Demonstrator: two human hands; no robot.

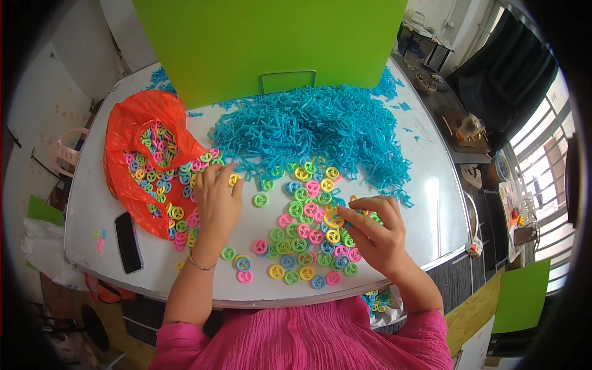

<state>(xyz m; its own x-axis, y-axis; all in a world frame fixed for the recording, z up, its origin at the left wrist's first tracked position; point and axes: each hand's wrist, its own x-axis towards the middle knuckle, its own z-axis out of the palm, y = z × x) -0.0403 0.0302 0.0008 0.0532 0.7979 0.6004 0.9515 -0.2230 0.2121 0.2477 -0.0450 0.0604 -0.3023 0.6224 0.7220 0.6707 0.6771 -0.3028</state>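
My left hand [216, 198] reaches over small plastic wheels beside the red bag, its fingers spread and bent downward. A yellow wheel [234, 179] shows between its thumb and forefinger, apparently not gripped. Between the thumb and fingertips of my right hand [377, 234] is a yellow ring-shaped wheel [333, 217], held just over the loose wheels. More colour shows under the curled fingers, too hidden to make out. Below and between the hands lie many pink, green, blue and yellow spoked wheels, such as a green wheel [261, 200] off to one side.
A red plastic bag [117, 166] spills more wheels at the left, with a phone [128, 242] near it. Blue thin plastic pieces [308, 126] form a heap at the back of the white table [431, 228]. Behind stands a large green panel [265, 43] with a metal handle.
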